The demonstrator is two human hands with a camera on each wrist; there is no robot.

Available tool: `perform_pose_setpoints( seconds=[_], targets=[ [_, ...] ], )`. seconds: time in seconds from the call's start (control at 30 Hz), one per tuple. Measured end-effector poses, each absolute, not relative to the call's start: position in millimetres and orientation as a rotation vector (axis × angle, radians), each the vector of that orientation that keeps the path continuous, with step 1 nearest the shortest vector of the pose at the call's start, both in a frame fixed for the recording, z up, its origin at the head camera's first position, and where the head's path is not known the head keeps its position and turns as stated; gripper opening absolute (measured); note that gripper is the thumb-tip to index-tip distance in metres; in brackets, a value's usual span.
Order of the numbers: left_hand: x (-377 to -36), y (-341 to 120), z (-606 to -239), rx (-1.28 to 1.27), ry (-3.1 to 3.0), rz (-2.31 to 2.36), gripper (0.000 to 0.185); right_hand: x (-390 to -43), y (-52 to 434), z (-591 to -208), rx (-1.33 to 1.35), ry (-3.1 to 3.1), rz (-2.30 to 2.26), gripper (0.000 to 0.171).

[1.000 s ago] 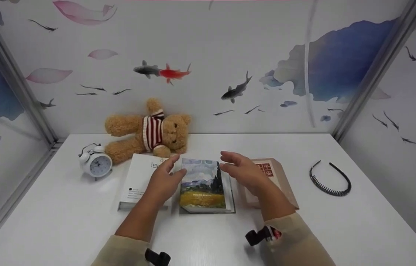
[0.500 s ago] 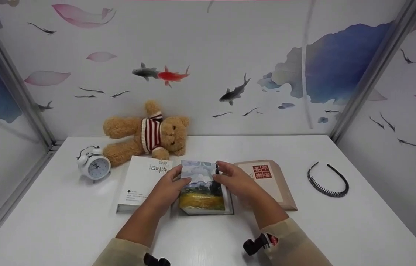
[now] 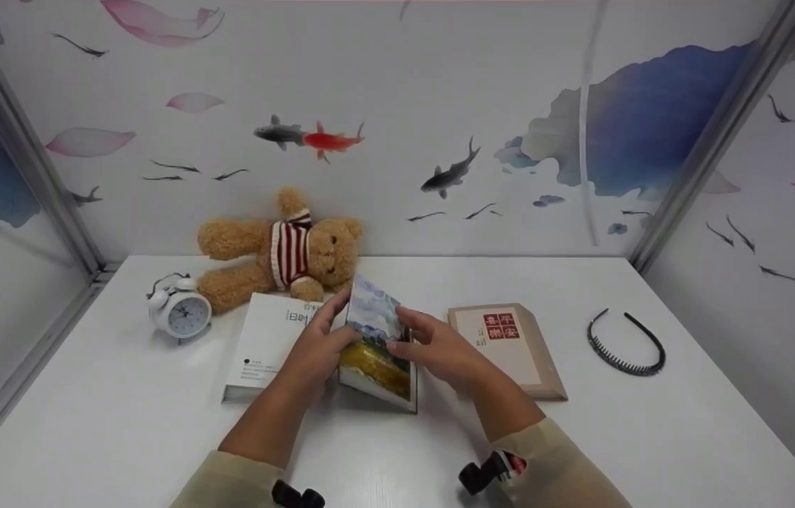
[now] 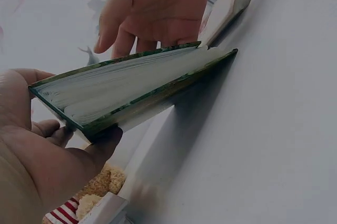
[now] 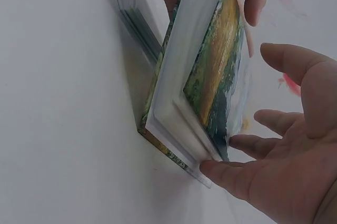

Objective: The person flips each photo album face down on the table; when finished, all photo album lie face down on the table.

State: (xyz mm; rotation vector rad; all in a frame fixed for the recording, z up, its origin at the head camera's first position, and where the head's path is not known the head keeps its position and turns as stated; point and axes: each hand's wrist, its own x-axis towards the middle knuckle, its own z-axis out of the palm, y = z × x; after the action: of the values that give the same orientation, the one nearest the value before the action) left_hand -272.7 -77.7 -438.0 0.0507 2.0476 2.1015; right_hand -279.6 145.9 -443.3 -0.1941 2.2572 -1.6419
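Slippage is threatening: left hand is pinching the tilted book, right hand open-fingered is steadying it above the counter.

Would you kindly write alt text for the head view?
Both hands tilt a painted-cover book up off a white table: left hand grips its edge, right hand touches its cover. White book left, tan book right.
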Motion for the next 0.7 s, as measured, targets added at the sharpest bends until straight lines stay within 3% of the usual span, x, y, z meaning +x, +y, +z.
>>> perform_pose_setpoints(
  seconds=[0.3,0.47,0.7],
  targets=[
    [-271,-76,-431,0.043,1.923,2.167,0.067,-277,145,-435,-0.241,2.246,-1.686,0.07],
    [-264,-74,-423,0.193,1.848,2.239,0.061,-272,144,-425,-0.448,2.145,-1.83,0.064],
    [-260,-69,-421,0.393,1.867,2.232,0.072,-266,141,-413,-0.583,2.118,-1.964,0.062]
  ],
)
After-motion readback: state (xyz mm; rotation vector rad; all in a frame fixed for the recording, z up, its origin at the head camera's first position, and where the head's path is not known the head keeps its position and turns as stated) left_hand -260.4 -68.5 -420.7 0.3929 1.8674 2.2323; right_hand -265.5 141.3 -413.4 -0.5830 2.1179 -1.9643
